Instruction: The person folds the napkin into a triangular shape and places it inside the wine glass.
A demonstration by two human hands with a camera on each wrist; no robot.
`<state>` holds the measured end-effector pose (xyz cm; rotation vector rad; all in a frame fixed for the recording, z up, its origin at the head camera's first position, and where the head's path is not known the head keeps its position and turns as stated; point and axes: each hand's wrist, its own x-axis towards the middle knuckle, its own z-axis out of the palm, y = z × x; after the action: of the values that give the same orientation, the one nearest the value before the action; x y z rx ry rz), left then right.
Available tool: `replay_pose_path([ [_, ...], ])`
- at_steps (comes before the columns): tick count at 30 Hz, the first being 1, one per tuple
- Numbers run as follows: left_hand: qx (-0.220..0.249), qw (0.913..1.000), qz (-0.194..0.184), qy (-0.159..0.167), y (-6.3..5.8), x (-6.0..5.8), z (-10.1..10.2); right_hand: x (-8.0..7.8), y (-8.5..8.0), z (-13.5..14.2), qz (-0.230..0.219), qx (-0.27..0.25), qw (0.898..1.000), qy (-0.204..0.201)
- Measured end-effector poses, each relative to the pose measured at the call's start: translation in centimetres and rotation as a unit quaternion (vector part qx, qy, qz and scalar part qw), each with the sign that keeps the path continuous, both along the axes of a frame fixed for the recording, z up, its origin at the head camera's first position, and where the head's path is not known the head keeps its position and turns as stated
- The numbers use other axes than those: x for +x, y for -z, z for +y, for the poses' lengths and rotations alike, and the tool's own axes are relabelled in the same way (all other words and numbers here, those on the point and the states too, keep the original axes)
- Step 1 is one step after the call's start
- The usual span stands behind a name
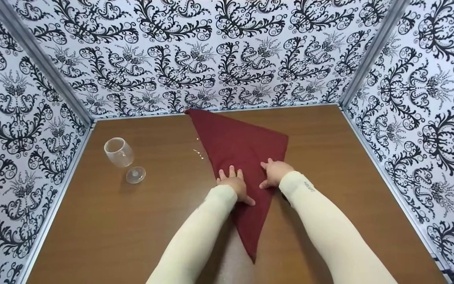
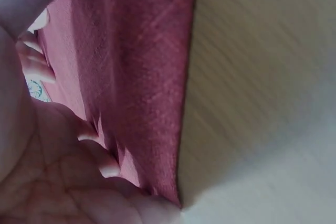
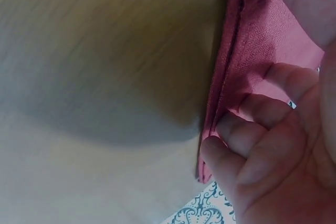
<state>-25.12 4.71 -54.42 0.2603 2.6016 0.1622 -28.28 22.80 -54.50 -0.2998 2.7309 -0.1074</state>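
Cream sleeves [image 1: 191,240], smooth & close-fitting, reach up from the lower edge of the head view, R one w/ small dark lettering nr the cuff. Beyond them, a person's L hand [image 1: 233,186] and R hand [image 1: 278,173] press on a dark red cloth [image 1: 239,142] lying on the middle of a brown wood-grain table [image 1: 164,221]. L hand: palm down along cloth's L side, fingers apart, thumb stretched out toward the R. R hand: at the R edge, thumb well apart from forefinger, fingers slightly bent, tips resting on the fabric. Cloth makes a long, angular, roughly triangular shape: one sharp tip points back b/w the forearms, another reaches the table's far edge, & a blunter corner sits off to the R. Wrist views show a matte, fine-woven surface w/ small puckers by the L fingertips & a doubled, layered edge by the R ones. Clear stemmed wine glass [image 1: 120,154], rounded bowl over a thin disc foot, stands upright on table's L side, well apart from cloth. Bkgd: white walls [image 1: 183,63] printed w/ black scrolling florals, straight gray strips [image 1: 41,59] at the corners.
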Motion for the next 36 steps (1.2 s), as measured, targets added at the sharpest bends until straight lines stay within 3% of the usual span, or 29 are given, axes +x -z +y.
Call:
replay_pose_path([
  [9, -0.022, 0.9995, 0.015, 0.017, 0.1, -0.9, -0.7, 0.2, 0.2, -0.6, 0.032, 0.029, 0.999, -0.020],
  [13, -0.031, 0.9994, 0.001, -0.014, -1.4, -0.2, 0.1, -0.3, -0.8, -0.7, 0.064, 0.013, 0.998, -0.020],
  [15, -0.020, 0.9990, -0.005, -0.039, -1.4, 0.2, 0.6, -0.6, -1.1, -0.5, 0.069, -0.008, 0.998, -0.006],
  [20, -0.001, 0.9970, -0.010, -0.076, -0.5, 0.8, 0.8, -0.8, -0.8, 0.3, 0.009, -0.020, 1.000, 0.012],
  [24, -0.003, 0.9970, 0.005, -0.077, -0.3, 0.5, 0.4, -0.7, -0.8, 0.4, 0.000, -0.014, 1.000, 0.013],
  [36, 0.001, 0.9988, -0.006, -0.048, -0.4, 0.2, -0.6, -0.3, 0.0, -0.4, 0.018, 0.037, 0.999, -0.005],
])
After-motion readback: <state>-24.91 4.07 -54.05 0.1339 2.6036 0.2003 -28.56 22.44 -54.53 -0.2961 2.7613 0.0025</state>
